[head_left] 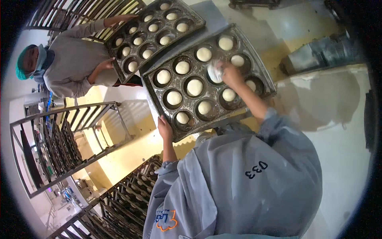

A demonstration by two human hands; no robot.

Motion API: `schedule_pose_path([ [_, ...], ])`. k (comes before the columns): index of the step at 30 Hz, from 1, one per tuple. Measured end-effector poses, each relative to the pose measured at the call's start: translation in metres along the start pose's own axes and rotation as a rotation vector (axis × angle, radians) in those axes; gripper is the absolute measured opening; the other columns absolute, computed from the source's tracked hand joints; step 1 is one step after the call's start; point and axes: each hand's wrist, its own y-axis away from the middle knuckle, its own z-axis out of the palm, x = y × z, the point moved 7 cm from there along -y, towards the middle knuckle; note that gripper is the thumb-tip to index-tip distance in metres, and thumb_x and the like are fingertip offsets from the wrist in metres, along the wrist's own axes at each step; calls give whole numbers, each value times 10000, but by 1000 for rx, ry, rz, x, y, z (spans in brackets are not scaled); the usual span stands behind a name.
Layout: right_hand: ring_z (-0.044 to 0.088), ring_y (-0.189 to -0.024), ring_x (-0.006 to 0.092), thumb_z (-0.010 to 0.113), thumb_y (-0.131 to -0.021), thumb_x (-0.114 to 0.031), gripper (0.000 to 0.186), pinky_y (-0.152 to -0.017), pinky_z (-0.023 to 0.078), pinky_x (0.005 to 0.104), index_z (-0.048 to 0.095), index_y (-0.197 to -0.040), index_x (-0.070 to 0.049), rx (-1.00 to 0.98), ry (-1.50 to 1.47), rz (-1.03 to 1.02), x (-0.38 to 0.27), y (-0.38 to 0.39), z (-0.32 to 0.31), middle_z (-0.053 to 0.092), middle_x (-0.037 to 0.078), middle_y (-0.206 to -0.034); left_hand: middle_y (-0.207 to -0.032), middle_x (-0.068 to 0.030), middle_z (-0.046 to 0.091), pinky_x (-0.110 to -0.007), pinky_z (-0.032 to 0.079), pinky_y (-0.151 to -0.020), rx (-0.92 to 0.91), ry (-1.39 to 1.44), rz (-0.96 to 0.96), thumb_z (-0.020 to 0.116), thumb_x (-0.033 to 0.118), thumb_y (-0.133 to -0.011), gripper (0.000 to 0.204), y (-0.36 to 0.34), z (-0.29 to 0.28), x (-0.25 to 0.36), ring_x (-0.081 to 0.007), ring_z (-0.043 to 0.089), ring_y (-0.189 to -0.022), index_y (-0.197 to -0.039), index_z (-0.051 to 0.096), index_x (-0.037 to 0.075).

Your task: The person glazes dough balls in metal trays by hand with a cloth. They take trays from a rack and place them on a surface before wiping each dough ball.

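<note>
A dark metal baking tray (178, 81) with round cups lies tilted in front of me, a pale dough ball (194, 87) in nearly every visible cup. At its near left corner, my left hand (164, 128) is closed on the rim, thumb upward. Over the tray's right half, my right hand (229, 74) is closed around a whitish thing (215, 72). That thing is smeared by motion, and its kind cannot be made out. It covers part of a dough ball beneath it. Other dough balls near my right forearm are partly hidden.
A co-worker in grey (77, 59) at the far left holds a second cupped tray (193, 18) with dough balls, close beside mine. Metal racks (65, 181) stand at left, and another rack (129, 199) filled with trays is at lower left. Metal equipment (318, 53) stands at right.
</note>
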Motion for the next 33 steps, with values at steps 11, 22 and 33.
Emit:
schedule_pose_path([
  [11, 624, -720, 360, 657, -729, -100, 189, -667, 487, 437, 641, -911, -51, 200, 106, 187, 70, -25, -71, 644, 176, -797, -820, -217, 572, -401, 426, -699, -8, 37, 60, 360, 317, -978, 393, 5, 7, 3, -358, 525, -728, -973, 522, -41],
  [22, 622, -810, 365, 679, -726, -171, 273, -706, 487, 423, 619, -971, -68, -10, 33, 222, 68, -28, -86, 639, 197, -853, -858, -207, 584, -413, 425, -738, -31, 70, 33, 341, 376, -975, 453, -8, 8, -22, -348, 550, -786, -985, 524, -37],
  [33, 631, -867, 333, 663, -784, -161, 204, -767, 483, 403, 627, -960, -64, -2, -168, 202, 45, 1, -121, 655, 159, -949, -887, -227, 593, -403, 425, -747, -56, 69, 8, 345, 353, -979, 443, -5, 12, -15, -354, 546, -791, -1036, 529, -46],
])
